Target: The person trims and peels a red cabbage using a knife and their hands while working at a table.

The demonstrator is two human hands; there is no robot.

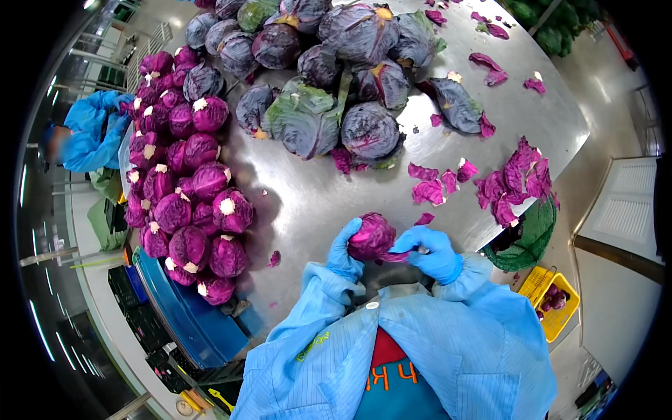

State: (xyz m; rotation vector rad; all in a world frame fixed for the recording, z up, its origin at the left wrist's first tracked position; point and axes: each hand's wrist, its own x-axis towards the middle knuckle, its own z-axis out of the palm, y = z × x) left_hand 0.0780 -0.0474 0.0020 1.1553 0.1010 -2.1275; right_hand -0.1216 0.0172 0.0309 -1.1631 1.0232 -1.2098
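Note:
A peeled red cabbage [371, 236] is held in front of my chest, over the near edge of the metal table [308, 203]. My left hand [344, 250], in a blue glove, is wrapped round its left side. On the other side my right hand [430, 253], also gloved, pinches a loose purple leaf [393, 257] at the cabbage's lower right. Whether that leaf is still attached I cannot tell. Just above my right hand lies a small leaf scrap [424, 219].
Trimmed red cabbages [189, 248] are piled on the left. Untrimmed cabbages [369, 131] with dull outer leaves cover the far middle. Torn leaves [514, 178] lie at the right edge, above a green net bag [533, 238]. A yellow crate [564, 311] stands right; another person [91, 133] is at far left.

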